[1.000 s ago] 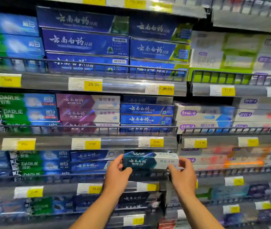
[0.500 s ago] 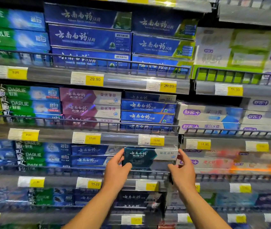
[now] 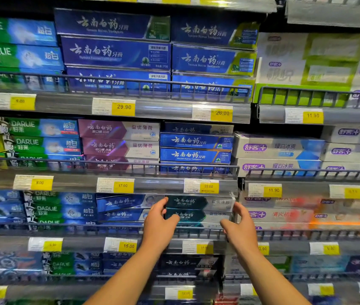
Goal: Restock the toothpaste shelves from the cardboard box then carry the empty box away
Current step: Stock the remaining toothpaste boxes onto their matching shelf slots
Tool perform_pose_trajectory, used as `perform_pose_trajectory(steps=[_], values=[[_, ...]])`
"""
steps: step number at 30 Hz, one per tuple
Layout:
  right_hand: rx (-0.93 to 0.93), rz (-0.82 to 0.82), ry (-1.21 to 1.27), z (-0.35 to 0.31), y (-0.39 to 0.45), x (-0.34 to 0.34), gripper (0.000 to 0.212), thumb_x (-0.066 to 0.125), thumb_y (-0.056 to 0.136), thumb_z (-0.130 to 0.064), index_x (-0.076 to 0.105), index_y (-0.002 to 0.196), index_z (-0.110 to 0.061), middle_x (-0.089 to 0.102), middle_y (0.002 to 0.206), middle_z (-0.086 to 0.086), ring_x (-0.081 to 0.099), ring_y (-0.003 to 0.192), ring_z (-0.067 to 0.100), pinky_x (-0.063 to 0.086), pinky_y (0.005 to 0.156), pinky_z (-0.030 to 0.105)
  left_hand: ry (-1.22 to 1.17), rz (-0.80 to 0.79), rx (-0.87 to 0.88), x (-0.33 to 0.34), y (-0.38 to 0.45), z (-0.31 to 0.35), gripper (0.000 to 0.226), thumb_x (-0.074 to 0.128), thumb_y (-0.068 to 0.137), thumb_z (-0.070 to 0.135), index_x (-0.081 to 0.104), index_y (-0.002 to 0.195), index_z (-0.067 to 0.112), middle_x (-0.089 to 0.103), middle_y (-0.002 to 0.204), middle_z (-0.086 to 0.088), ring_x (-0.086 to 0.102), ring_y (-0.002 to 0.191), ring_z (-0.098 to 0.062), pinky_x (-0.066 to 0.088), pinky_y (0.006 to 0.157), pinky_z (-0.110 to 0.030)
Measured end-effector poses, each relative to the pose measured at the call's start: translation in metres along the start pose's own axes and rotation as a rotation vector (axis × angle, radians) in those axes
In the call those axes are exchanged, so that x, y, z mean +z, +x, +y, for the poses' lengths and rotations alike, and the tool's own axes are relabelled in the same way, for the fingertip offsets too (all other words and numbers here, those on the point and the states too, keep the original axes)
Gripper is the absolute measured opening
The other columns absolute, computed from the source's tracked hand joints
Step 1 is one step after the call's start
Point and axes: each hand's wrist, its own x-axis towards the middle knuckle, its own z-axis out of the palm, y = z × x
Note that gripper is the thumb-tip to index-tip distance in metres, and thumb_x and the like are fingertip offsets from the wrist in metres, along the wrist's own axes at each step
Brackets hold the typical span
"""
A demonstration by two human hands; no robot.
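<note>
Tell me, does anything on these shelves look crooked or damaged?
Nothing stands out. The boxes lie flat in even stacks behind the rails, and the teal box between the left hand and right hand sits level on its stack.

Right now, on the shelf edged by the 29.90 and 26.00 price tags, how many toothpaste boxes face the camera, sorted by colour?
Green-and-blue DARLIE cardboard boxes: 3
Dark blue cardboard boxes with white script: 6, in two stacks of 3
Total: 9 in view
</note>
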Motion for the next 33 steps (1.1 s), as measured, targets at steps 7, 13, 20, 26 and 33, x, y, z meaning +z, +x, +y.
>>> perform_pose_trajectory(steps=[7,13,20,26,33], values=[[-0.002,0.040,-0.006,0.001,-0.001,0.002,0.066,0.063,0.083,-0.008,0.040,0.143,-0.024,0.048,0.137,-0.001,0.056,0.110,0.020,0.053,0.084,0.040,0.013,0.015,0.009,0.000,0.001,-0.002,0.056,0.064,0.089,0.012,0.044,0.140,0.022,0.046,0.143,0.003,0.046,0.130,-0.016,0.039,0.088,-0.027],[0.001,0.040,-0.021,-0.001,0.001,0.003,0.066,0.064,0.084,-0.011,0.038,0.144,-0.021,0.045,0.141,0.001,0.048,0.122,0.021,0.045,0.100,0.042,0.022,0.000,0.016,-0.002,0.002,0.000,0.056,0.064,0.089,0.013,0.044,0.141,0.020,0.048,0.142,0.004,0.047,0.127,-0.016,0.043,0.092,-0.031],[0.004,0.027,-0.033,-0.002,0.001,0.004,0.068,0.064,0.083,-0.011,0.035,0.144,-0.021,0.042,0.141,0.000,0.045,0.119,0.017,0.043,0.100,0.039,0.037,-0.013,0.009,-0.005,0.003,0.000,0.057,0.065,0.089,0.014,0.043,0.141,0.020,0.049,0.141,0.004,0.049,0.124,-0.016,0.043,0.094,-0.033],[-0.151,0.035,-0.284,0.007,-0.013,0.006,0.069,0.062,0.084,-0.010,0.033,0.145,-0.020,0.033,0.144,-0.001,0.052,0.110,0.018,0.048,0.095,0.037,0.119,-0.029,0.013,-0.006,0.000,-0.008,0.060,0.064,0.089,0.014,0.041,0.144,0.020,0.048,0.141,0.000,0.050,0.121,-0.016,0.044,0.089,-0.032],[-0.206,-0.115,-0.349,0.018,-0.018,0.010,0.080,0.062,0.085,-0.013,0.020,0.152,-0.026,0.014,0.158,-0.010,0.028,0.141,0.018,0.033,0.108,0.029,0.169,-0.061,0.059,-0.006,-0.003,-0.019,0.070,0.062,0.089,0.016,0.029,0.151,0.027,0.041,0.147,0.002,0.046,0.127,-0.012,0.051,0.082,-0.032]])
